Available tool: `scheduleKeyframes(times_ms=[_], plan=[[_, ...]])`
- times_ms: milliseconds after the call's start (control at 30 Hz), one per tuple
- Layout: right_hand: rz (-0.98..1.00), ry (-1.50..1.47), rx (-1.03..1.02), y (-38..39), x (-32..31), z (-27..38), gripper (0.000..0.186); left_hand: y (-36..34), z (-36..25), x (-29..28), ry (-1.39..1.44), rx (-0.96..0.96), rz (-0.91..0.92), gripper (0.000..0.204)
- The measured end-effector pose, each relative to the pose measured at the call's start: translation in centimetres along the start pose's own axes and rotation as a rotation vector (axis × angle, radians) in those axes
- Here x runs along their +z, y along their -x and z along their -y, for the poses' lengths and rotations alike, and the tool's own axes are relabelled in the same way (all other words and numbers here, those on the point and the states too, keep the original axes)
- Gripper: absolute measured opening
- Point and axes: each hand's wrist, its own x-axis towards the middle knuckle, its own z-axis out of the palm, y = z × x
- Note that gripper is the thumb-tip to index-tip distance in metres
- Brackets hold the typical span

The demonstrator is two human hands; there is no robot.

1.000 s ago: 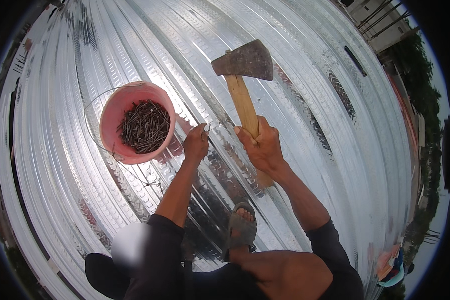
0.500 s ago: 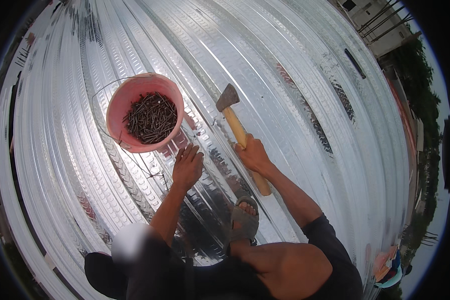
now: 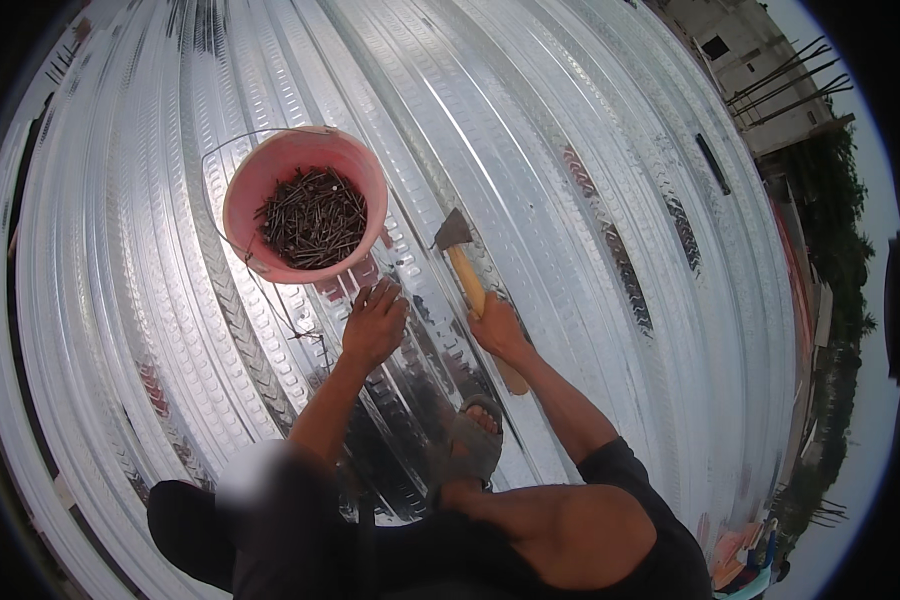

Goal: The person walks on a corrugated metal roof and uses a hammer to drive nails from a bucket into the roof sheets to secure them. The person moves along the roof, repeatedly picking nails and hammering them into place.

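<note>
My right hand [image 3: 497,328] is wrapped round the pale wooden handle of a hatchet [image 3: 466,275]. Its dark, flared head points away from me, just above the ribbed metal decking [image 3: 590,400]. Left of it, my left hand [image 3: 375,325] is low over a raised rib, fingers bent downward and drawn together; whatever they pinch is hidden beneath them. Just beyond that hand stands a pink bucket [image 3: 368,190] with a thin wire handle, holding a heap of dark nails [image 3: 313,218].
My sandalled foot [image 3: 472,440] is planted on the decking between my arms. A loose wire [image 3: 305,335] lies left of my left hand. Far right are a short dark bar [image 3: 712,165] and a concrete building [image 3: 745,65] with protruding rods. Colourful items [image 3: 745,560] sit at lower right.
The hatchet head has come lower and slightly nearer my left hand, its blade turned a little. My left hand stays by the bucket, fingers bent further down. The whole view has shifted slightly.
</note>
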Motion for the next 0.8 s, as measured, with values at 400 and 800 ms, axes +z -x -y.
scheduleKeyframes(times_ms=[400, 800], plan=[[-1.021, -0.463, -0.904, -2.3, -32.1, 15.9, 0.031, 1.5, 0.6, 0.3, 0.008, -0.046, 0.021, 0.019], [0.064, -0.08, 0.04, 1.3, -5.2, 6.4, 0.045, 1.1, 1.7, -1.0, -0.05, -0.035, 0.021, 0.019]])
